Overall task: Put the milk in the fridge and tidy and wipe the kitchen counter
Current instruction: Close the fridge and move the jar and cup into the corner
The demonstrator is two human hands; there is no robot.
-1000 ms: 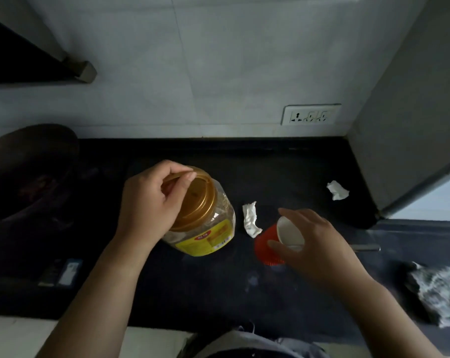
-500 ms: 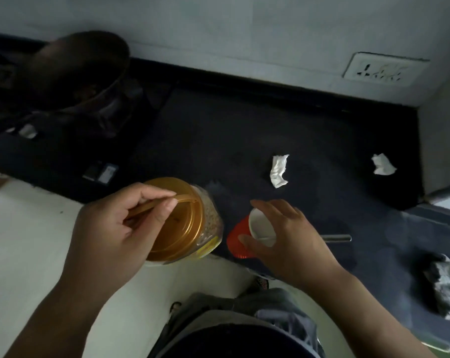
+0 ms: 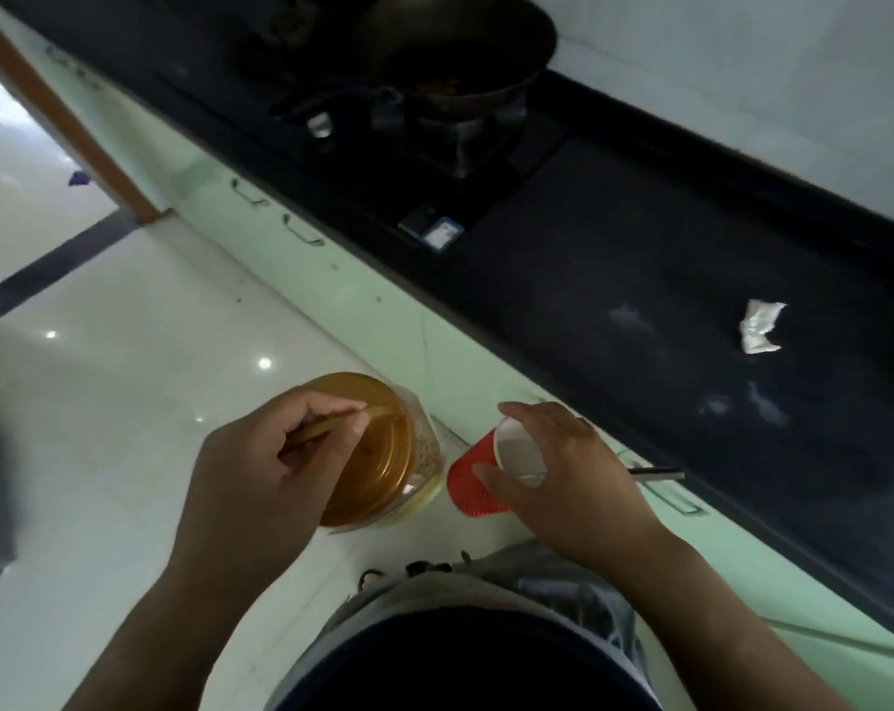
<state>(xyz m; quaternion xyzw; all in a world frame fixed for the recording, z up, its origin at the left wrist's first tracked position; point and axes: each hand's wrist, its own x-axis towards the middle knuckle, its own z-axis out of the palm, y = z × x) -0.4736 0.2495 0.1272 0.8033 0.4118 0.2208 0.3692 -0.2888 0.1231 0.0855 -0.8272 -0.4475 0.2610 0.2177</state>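
Note:
My left hand (image 3: 265,474) grips the thin handle of a clear plastic jar (image 3: 383,454) with an amber lid and carries it in the air over the white floor, off the counter. My right hand (image 3: 568,484) holds a red paper cup (image 3: 473,484) with a white inside, tilted, just right of the jar and in front of the counter edge. The dark counter (image 3: 614,279) runs diagonally across the upper right. A crumpled white paper scrap (image 3: 760,328) lies on it, with pale smears (image 3: 742,402) nearby. No milk is in view.
A dark pan (image 3: 460,48) sits on a stove (image 3: 460,141) at the far end of the counter. A small card-like item (image 3: 437,230) lies near the counter's front edge. Pale green cabinet fronts with handles (image 3: 301,233) run below. A doorway (image 3: 34,161) opens at left.
Both hands lifted the jar and the cup off the counter and drew them back over the floor. The view swung left, so the counter now runs diagonally and the socket is out of sight.

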